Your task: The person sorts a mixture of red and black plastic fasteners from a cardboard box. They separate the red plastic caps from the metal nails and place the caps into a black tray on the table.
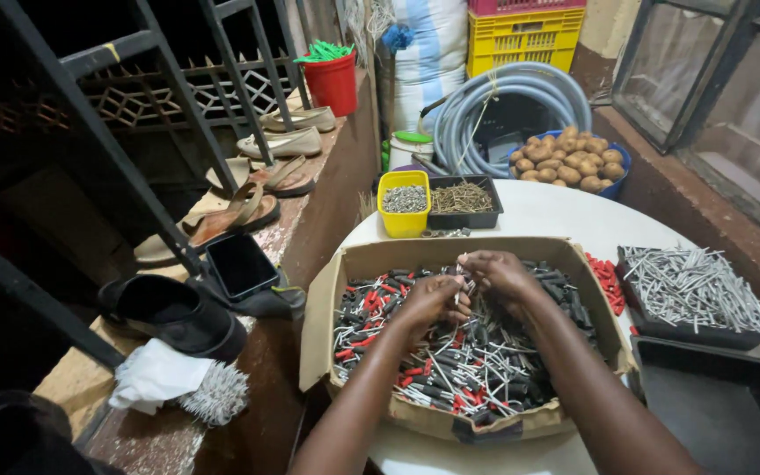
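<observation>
- Cardboard box (358, 264) on round white desk (565, 215), full of black & red sleeved metal pins (450, 369).
- Left hand (430, 299) & right hand (501, 271) meet over box centre, both grips pinched shut on one thin metal pin (461, 280), long axis approx upright, betw. fingertips.
- Beyond: yellow tub (404, 224), black tray of nails (692, 286) to the right.

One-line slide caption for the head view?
Both hands pinch a small metal piece over a cardboard box of nails and plugs.

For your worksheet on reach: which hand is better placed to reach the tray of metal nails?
Right hand, probably: the nail tray lies on that side, beside the cardboard box; the left hand would have to cross over.
</observation>
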